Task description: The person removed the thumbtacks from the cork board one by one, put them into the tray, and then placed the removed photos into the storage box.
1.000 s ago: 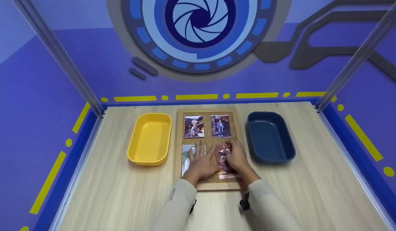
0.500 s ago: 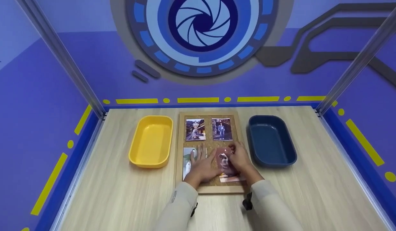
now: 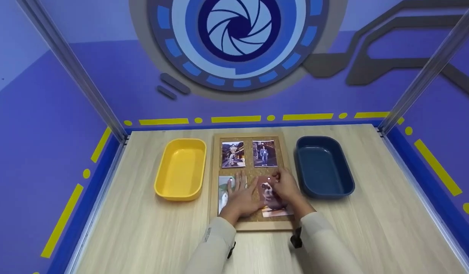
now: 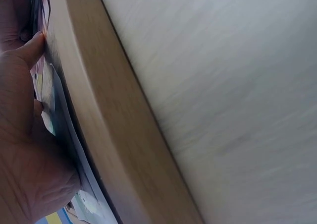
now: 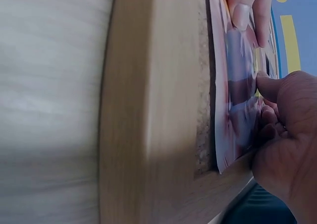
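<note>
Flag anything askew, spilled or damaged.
The lower-right photo looks slightly off: in the right wrist view its near edge stands away from the cork, dark gap beneath. The lower-left photo lifts likewise in the left wrist view. No spill or damage visible.

Hands (image 4: 29, 149) at photos (image 4: 89, 204), just beside wooden frame (image 4: 109, 100); pale tabletop (image 4: 233, 100) alongside.

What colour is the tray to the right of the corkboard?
That tray is dark navy blue, seen best in the head view.
</note>
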A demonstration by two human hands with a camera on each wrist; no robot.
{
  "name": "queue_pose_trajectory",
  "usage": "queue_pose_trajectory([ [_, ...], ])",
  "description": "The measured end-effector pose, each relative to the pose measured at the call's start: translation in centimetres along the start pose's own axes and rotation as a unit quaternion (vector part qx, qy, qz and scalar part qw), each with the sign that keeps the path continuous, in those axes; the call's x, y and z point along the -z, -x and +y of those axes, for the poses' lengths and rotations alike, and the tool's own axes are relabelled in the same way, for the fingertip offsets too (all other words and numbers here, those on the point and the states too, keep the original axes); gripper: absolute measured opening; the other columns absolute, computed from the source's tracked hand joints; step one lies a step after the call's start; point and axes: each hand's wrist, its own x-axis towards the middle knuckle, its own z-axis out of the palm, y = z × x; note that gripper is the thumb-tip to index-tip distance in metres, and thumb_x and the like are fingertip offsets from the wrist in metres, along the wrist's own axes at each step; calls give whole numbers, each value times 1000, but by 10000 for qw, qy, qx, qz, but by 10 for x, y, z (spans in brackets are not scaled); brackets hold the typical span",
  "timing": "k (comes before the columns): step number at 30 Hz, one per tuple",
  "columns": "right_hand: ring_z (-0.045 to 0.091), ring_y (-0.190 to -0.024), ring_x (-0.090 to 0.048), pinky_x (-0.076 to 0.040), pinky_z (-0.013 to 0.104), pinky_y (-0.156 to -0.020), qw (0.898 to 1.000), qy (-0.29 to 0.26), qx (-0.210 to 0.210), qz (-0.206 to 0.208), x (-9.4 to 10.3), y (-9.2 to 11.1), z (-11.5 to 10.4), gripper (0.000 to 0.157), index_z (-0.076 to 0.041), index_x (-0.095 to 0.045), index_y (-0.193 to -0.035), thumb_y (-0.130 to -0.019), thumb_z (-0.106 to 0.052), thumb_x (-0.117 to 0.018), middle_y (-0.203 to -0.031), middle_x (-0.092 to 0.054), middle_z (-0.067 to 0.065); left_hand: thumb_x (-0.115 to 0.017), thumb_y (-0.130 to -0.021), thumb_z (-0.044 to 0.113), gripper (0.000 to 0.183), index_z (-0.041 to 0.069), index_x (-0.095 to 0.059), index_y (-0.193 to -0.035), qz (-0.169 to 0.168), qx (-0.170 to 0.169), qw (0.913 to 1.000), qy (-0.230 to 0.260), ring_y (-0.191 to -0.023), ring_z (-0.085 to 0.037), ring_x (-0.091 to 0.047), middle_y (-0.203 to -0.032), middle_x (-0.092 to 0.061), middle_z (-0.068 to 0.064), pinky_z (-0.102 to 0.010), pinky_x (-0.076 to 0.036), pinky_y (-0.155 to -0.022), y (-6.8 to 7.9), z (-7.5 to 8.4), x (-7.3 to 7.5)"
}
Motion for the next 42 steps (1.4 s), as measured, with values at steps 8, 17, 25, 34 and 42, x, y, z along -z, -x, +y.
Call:
queue_pose_trajectory([
  [8, 25, -95, -59, -48, 36, -83, 9999, -25, -135, 44, -3, -1, 1, 24, 3, -65, -114, -92, 2, -72, -105, -60, 15, -62, -89, 74, 102, 24, -27, -171, 57, 4, 10000, 29, -168, -46, 8, -179, 3, -25, -71, 9, -132, 1, 0, -2],
  [17, 26, -95, -60, -50, 36, -83, 9994, -281, -207, 43, -2, -2, 1, 24, 4, -65, -114, -92, 3, -72, -105, -61, 16, -61, -89, 76, 102, 26, -26, -171, 110, -13, 9999, 72, -168, -44, 10, -179, 5, -24, -70, 12, -131, -2, -4, -6],
  [25, 27, -94, -61, -49, 36, -82, 9997, -218, -46, 82, -2, 0, 1, 20, 6, -65, -111, -93, 1, -72, -104, -63, 18, -63, -88, 75, 102, 28, -26, -171, 55, 57, 10000, 47, -168, -43, 12, -180, 9, -22, -69, 12, -132, -2, -3, -7],
  [34, 26, -91, -61, -47, 34, -81, 9994, -171, 161, 239, -4, 1, 0, 17, 4, -66, -110, -93, 3, -69, -101, -64, 17, -64, -88, 71, 101, 27, -26, -171, 39, 5, 10000, 44, -168, -44, 10, -180, 8, -23, -68, 11, -132, -1, 0, -2],
  [42, 21, -85, -60, -46, 28, -75, 9989, -286, 295, 243, -10, 2, 1, 13, 3, -69, -104, -92, 7, -68, -94, -66, 14, -63, -89, 72, 100, 28, -26, -171, 82, 18, 9999, 60, -168, -43, 10, -180, 8, -22, -68, 11, -132, -1, -3, -6],
])
